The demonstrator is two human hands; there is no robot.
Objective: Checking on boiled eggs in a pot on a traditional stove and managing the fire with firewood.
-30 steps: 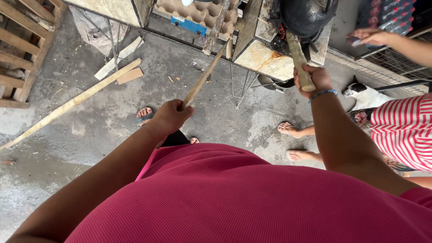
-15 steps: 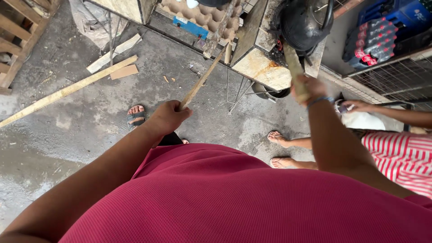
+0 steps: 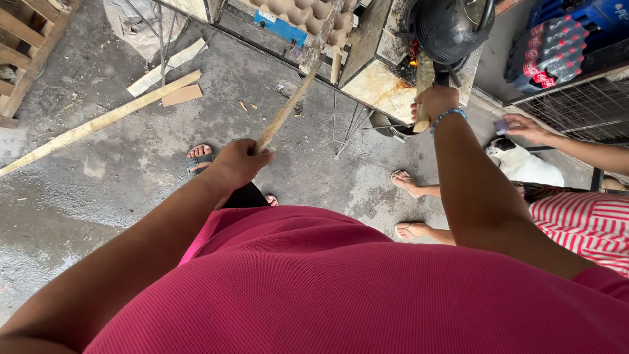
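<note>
The right hand (image 3: pixel 434 103) was closed around a thick pale wooden log (image 3: pixel 424 82), its far end among orange flames (image 3: pixel 413 52) under the round black pot (image 3: pixel 449 26). The left hand (image 3: pixel 237 162) gripped a long thin wooden stick (image 3: pixel 288 108). Judged risk: burns, as the fingers sat near the fire; another person's hand (image 3: pixel 524 126) and a white dog (image 3: pixel 524 164) stood near.

Pot (image 3: pixel 449 26) on stove (image 3: pixel 386 85), planks (image 3: pixel 98 121) left.

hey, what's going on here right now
A person in a red shirt stands at a small stove. Their right hand pushes a thick piece of firewood into the flames under a black pot. Their left hand grips a long thin stick. Another person in a striped dress stands beside a dog.
</note>
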